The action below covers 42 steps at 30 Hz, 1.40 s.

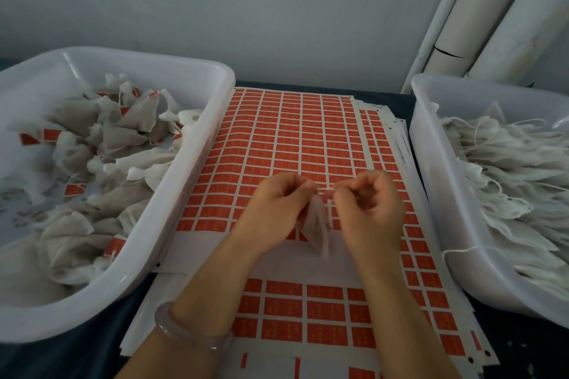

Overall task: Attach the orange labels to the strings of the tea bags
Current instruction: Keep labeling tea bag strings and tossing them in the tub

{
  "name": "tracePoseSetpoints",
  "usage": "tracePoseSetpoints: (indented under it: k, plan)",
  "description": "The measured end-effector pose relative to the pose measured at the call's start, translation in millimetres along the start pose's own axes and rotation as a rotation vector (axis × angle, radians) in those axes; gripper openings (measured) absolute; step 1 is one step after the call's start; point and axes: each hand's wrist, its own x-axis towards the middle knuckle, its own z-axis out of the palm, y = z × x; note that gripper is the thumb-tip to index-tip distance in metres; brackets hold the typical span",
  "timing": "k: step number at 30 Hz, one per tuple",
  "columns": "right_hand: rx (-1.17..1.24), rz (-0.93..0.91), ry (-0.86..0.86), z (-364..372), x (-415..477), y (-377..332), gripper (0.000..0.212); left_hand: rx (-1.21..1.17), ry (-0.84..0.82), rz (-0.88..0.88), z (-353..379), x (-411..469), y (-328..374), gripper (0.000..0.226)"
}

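Both hands are up over the sheet (286, 138) of orange labels (311, 149), knuckles towards me. My left hand (277, 209) is curled, thumb and forefinger pinching the string (326, 191) right where the tea bag (317, 226) hangs from it. My right hand (371, 203) is curled too, pinching the same string a little further along, so a short run is stretched between the fingertips. I can't tell whether a label is already on there; it's too small and blurred.

The bag dangles between my wrists, clear of the sheet as far as I can see. It looks featherlight, soft and crumpled, thin mesh that would tear or spill if squeezed, so I'd leave the pouch alone and hold only the string. The string looks fine and limp, likely to slip and curl, so my call is to keep it taut and pinch close to the free end, where the label belongs.

The left bin (184, 181) holds bags with orange tags showing. The right bin (431, 163) holds plain ones, strings trailing over the rim.
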Motion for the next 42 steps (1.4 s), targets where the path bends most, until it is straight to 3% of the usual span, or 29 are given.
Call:
tracePoseSetpoints:
  k: [5, 7, 9, 11, 12, 15, 17, 20, 23, 25, 28, 34, 38, 42]
  plan:
    - [0.367, 0.279, -0.012, 0.6, 6.5, -2.3, 0.032, -0.058, 0.005, -0.05, -0.7, 2.3, -3.2, 0.023]
    - [0.353, 0.331, -0.084, -1.4, 8.5, -1.2, 0.018, -0.114, 0.028, -0.07, -2.6, 3.7, -4.1, 0.024]
    - [0.129, 0.246, -0.211, -2.3, 6.1, 0.9, 0.022, -0.15, 0.038, -0.065, -3.5, 5.5, -5.6, 0.023]
    - [0.011, 0.129, -0.279, -0.7, 3.4, -0.2, 0.005, -0.14, 0.043, -0.038, -3.8, 5.2, -6.6, 0.02]
    - [-0.028, 0.064, -0.287, -1.1, 2.3, 2.1, 0.009, -0.14, 0.037, -0.026, -4.2, 4.9, -6.9, 0.018]
    - [-0.037, 0.035, -0.213, -2.2, 3.7, -0.1, 0.014, -0.216, -0.064, 0.025, -7.5, 3.0, -6.6, 0.011]
    - [-0.023, 0.048, -0.16, -4.0, 5.1, 1.2, 0.013, -0.145, -0.106, 0.102, -9.7, 1.6, -5.2, 0.013]
    - [-0.066, 0.027, -0.139, -4.8, 5.4, 4.5, 0.017, -0.045, -0.056, 0.19, -9.8, 1.3, -4.2, 0.013]
    - [-0.091, 0.033, -0.148, -3.7, 6.1, -0.1, 0.007, -0.06, -0.045, 0.203, -10.2, 0.4, -3.5, 0.006]
    - [-0.106, 0.004, -0.173, -2.4, 4.1, -2.4, 0.015, -0.054, -0.03, 0.213, -10.1, 1.1, -3.7, 0.003]
    - [-0.128, -0.018, -0.193, 0.4, 1.9, -3.6, 0.025, -0.037, -0.034, 0.249, -8.6, 1.7, -3.6, 0.014]
    - [-0.074, 0.052, -0.044, -1.9, 2.1, 0.0, 0.03, 0.165, -0.064, 0.399, -9.2, 1.0, -3.4, 0.021]
    - [-0.094, 0.1, -0.151, -0.2, 2.0, -2.1, 0.039, 0.287, -0.053, 0.438, -14.1, 4.0, -9.2, 0.013]
    - [0.212, 0.258, -0.178, 0.7, 1.7, -7.4, 0.039, 0.232, -0.088, 0.511, -10.7, 3.2, -10.5, 0.013]
